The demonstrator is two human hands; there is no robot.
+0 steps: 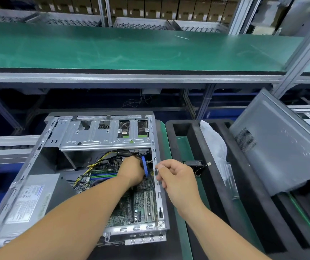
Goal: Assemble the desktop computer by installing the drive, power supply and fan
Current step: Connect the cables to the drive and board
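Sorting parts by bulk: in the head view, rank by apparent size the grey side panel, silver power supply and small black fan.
1. Grey side panel
2. Silver power supply
3. Small black fan

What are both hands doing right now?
Left hand: curled inside the computer case; what it holds cannot be told.
Right hand: loosely curled beside the case's edge, holding nothing.

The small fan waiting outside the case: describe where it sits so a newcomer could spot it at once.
Start at the open computer case and move right past its edge, beyond the right hand, to the black foam tray. The fan lies on the tray's near-left wall, left of the clear plastic bag. It is the only small black boxy part there, trailing a thin wire to a white plug.
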